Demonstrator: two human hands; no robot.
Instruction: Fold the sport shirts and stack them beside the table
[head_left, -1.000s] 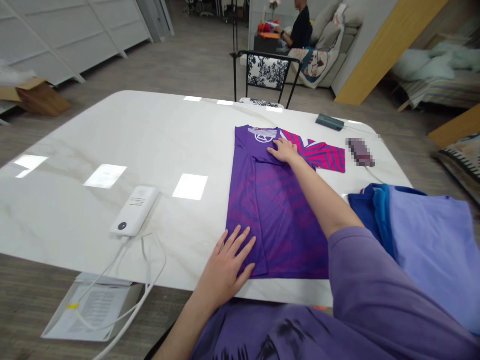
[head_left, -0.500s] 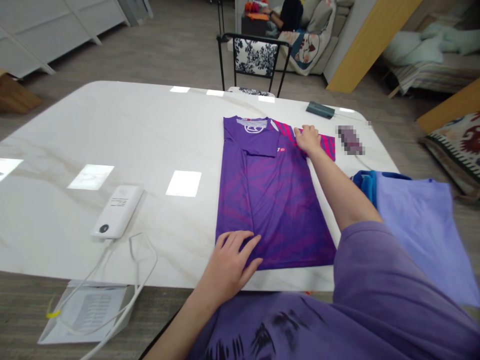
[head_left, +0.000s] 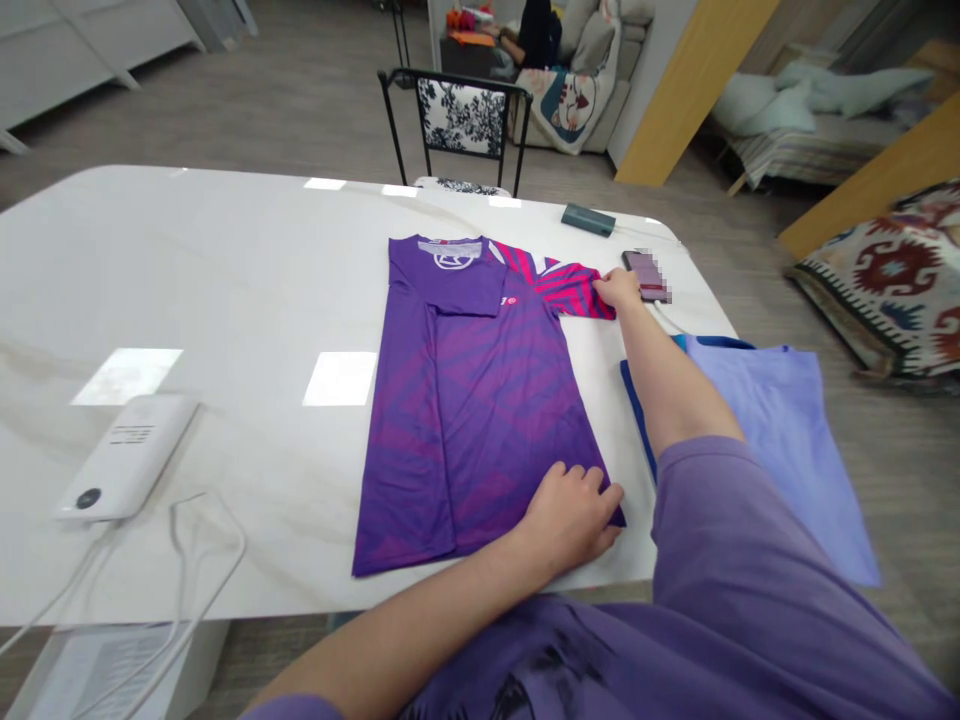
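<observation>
A purple short-sleeved jersey (head_left: 495, 400) lies on the white table. Its left side is folded inward, with that sleeve turned across the chest. The other sleeve (head_left: 570, 288), striped pink and purple, sticks out to the right. At this sleeve's cuff, my right hand (head_left: 621, 290) pinches the fabric between thumb and fingers. My left hand (head_left: 571, 515) is down at the jersey's lower right corner, its fingers curled on the cloth by the hem; the fingertips are partly hidden.
Folded lavender clothing (head_left: 772, 430) lies at the table's right edge, under my right arm. A phone (head_left: 646, 277) and a dark green case-like object (head_left: 589, 220) sit at the back right. A white power bank (head_left: 131, 455) with a cable is on the left. A chair (head_left: 461, 120) stands beyond.
My left hand has moved right along the hem to the lower right corner. My right hand has shifted from the shoulder to the cuff, and the sleeve is spread outward. The view has shifted.
</observation>
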